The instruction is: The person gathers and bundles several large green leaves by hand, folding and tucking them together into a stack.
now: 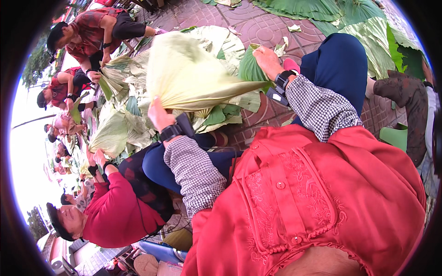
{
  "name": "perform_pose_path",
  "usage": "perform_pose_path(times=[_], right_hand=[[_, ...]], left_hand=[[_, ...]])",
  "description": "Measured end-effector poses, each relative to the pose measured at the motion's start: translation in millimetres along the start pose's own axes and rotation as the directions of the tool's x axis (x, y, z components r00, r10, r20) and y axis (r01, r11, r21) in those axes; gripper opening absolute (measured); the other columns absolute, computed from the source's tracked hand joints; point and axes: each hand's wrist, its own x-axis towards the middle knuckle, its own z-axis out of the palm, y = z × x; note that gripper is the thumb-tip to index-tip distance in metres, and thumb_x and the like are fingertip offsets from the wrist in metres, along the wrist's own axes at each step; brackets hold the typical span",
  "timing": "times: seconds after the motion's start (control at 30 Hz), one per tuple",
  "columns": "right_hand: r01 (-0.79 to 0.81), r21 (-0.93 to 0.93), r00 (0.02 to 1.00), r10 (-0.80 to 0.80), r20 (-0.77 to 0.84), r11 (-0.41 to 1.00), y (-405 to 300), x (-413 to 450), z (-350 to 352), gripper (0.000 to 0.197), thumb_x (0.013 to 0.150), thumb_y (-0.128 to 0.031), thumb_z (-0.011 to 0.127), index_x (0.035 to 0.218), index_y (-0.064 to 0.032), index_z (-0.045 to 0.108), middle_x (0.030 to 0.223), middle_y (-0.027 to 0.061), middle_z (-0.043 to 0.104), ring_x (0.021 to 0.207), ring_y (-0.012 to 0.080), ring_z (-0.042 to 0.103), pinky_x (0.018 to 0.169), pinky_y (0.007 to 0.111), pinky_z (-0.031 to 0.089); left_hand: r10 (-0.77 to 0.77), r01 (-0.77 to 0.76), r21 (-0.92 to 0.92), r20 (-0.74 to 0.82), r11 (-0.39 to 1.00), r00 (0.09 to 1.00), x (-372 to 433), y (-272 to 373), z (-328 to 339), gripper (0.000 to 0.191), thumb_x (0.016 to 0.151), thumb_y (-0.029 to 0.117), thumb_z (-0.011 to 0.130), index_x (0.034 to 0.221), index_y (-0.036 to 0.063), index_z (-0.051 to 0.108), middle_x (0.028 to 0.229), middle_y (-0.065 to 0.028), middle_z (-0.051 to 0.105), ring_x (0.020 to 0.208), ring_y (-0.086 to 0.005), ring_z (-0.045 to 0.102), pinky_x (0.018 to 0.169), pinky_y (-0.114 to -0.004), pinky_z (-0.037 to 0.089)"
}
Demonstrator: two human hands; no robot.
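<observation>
A large pale yellow-green leaf, apparently a lotus leaf [186, 69], is spread in front of me, partly blurred. My left hand [160, 115] grips its near left edge. My right hand [268, 62] is closed on the edge of a smaller green leaf [251, 67]. The pale leaf's narrow right end lies just below that hand; whether the hand also holds it, I cannot tell. Beneath the pale leaf lies a pile of flattened pale leaves [221, 39] with some green pieces [215, 115]. Each of my wrists bears a black strap with a device.
Big green leaves [304, 8] lie on the red paving [238, 17] ahead. A person in a red top [121, 207] sits close on my left, holding a leaf. Several people work farther along. At right are another person's dark-clad leg [414, 117] and a green plastic object [393, 138].
</observation>
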Motion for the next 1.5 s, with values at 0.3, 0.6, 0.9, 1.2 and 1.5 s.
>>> perform_pose_path(times=[0.3,0.6,0.9,1.2,1.5], right_hand=[[0.107,-0.072,0.983,-0.094,0.158,0.992,-6,-9,4,0.032,0.081,-0.027,0.052,0.092,0.0021,0.06,0.088,0.0229,0.062,0.087,0.0373,0.059,0.078,0.043,0.044],[0.344,0.07,0.84,-0.34,0.422,0.936,-33,-48,23,0.027,0.084,-0.027,0.053,0.098,-0.0046,0.059,0.081,0.0193,0.062,0.075,0.0331,0.061,0.069,0.037,0.048],[0.335,0.153,0.763,-0.362,0.536,0.93,-34,-66,22,0.039,0.069,-0.024,0.068,0.101,-0.0045,0.061,0.091,0.0166,0.065,0.087,0.029,0.063,0.077,0.036,0.049],[0.388,-0.246,0.875,-0.271,0.401,0.888,-14,-56,18,0.028,0.072,-0.024,0.059,0.092,-0.0045,0.059,0.088,0.0165,0.062,0.087,0.0341,0.059,0.076,0.043,0.046],[0.106,-0.278,0.955,-0.02,0.295,0.955,-6,-42,16,0.019,0.072,-0.019,0.052,0.08,-0.0074,0.065,0.09,0.0144,0.064,0.086,0.0347,0.06,0.072,0.043,0.047]], left_hand=[[-0.878,0.533,-0.811,0.418,-0.244,0.234,-4,-21,55,0.064,0.071,0.032,0.072,0.116,-0.0067,0.048,0.115,-0.0213,0.053,0.095,-0.0271,0.054,0.08,-0.041,0.046],[-0.188,0.797,-0.51,0.86,-0.324,0.474,-5,140,77,0.061,0.078,0.041,0.069,0.122,0.0041,0.046,0.125,-0.0211,0.041,0.105,-0.0363,0.05,0.082,-0.048,0.049],[-0.181,0.575,-0.491,0.84,-0.655,0.512,-14,121,92,0.027,0.083,0.011,0.052,0.107,0.0001,0.053,0.104,-0.0134,0.061,0.093,-0.0285,0.06,0.081,-0.043,0.05],[-0.159,0.384,-0.496,0.748,-0.779,0.644,-7,111,75,0.028,0.08,0.005,0.055,0.106,-0.001,0.052,0.107,-0.0138,0.059,0.101,-0.0283,0.056,0.088,-0.045,0.045],[-0.396,0.335,-0.599,0.765,-0.728,0.507,-13,88,96,0.029,0.08,0.004,0.052,0.11,0.0061,0.052,0.111,-0.0123,0.058,0.105,-0.0291,0.054,0.088,-0.053,0.042]])
